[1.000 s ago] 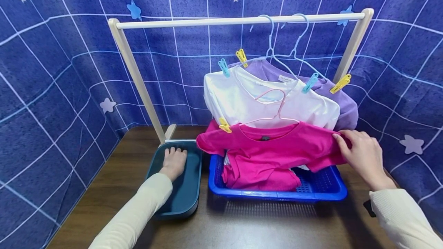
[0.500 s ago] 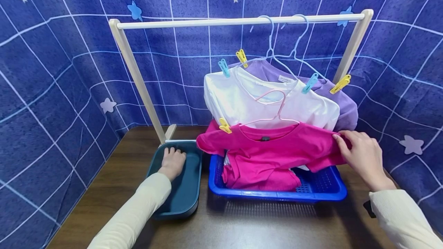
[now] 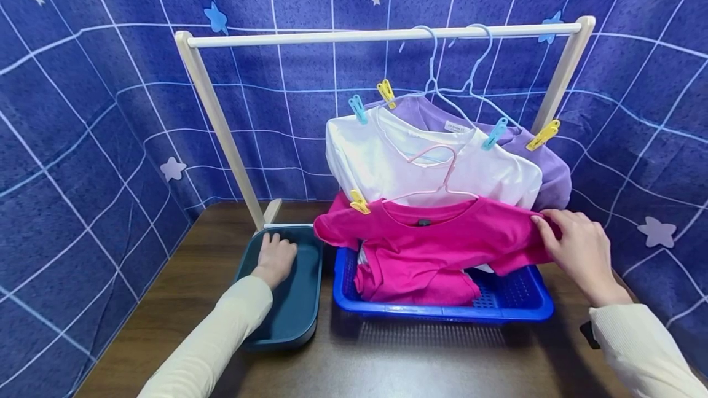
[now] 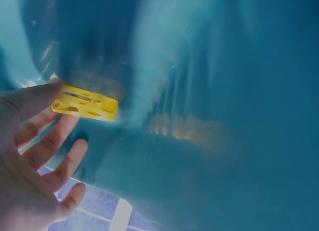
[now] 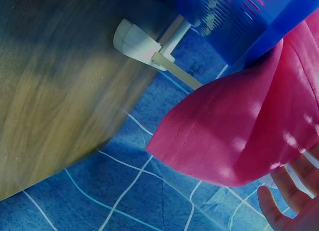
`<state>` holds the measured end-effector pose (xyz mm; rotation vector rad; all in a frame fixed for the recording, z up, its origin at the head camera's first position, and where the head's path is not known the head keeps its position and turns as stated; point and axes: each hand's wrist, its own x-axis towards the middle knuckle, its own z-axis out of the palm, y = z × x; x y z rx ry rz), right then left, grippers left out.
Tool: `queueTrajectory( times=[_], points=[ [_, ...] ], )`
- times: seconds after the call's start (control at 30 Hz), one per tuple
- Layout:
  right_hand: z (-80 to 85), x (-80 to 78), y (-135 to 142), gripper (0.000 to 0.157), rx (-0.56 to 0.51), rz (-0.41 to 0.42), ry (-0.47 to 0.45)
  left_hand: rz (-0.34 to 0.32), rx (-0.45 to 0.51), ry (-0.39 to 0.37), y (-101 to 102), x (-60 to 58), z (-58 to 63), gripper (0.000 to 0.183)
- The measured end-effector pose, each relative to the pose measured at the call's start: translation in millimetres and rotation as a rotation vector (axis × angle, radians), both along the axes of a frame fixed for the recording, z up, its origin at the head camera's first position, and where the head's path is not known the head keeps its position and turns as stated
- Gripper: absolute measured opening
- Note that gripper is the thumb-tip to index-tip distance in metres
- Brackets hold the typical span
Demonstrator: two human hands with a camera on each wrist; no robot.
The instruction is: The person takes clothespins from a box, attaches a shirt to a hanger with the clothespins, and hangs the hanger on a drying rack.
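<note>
In the left wrist view, a yellow clothespin [image 4: 89,105] is pinched between thumb and fingers of my left hand [image 3: 275,259], which is down inside a dark teal tray [image 3: 298,306]. My right hand [image 3: 582,252] pinches the shoulder and sleeve of a pink T-shirt [image 3: 437,244] at its right end. That shirt is on a pink hanger [image 3: 450,171] and drapes over a blue basket [image 3: 442,312]. Another yellow clothespin [image 3: 359,202] clips its left shoulder. In the right wrist view the pink sleeve [image 5: 214,136] hangs beside the fingers.
Behind stands a rack with a white rail [image 3: 298,36]. From it hang a white T-shirt [image 3: 359,152] with blue clothespins and a purple T-shirt [image 3: 553,171] with yellow ones, on blue hangers. All stands on a brown wooden table [image 3: 387,367] before a blue patterned cloth [image 3: 110,140].
My left hand has shifted very slightly left within the tray. The right hand and the pink T-shirt stay where they were.
</note>
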<state>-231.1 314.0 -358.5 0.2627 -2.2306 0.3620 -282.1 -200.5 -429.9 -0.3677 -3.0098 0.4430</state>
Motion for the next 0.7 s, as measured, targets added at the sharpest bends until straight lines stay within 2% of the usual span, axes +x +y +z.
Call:
queueTrajectory(
  times=[0.33,0.53,0.7],
  points=[
    [0.9,0.6,-0.7,0.017,0.005,-0.001,0.007,-0.008,-0.005,0.062,-0.4,0.6,6.8,0.016],
    [1.0,0.6,-1.3,0.017,0.005,-0.004,0.003,-0.036,0.066,0.153,1.8,2.5,16.9,0.015],
    [1.2,0.5,-1.4,0.017,0.004,-0.005,-0.001,-0.062,0.136,0.250,4.0,4.9,27.4,0.021]
  ],
)
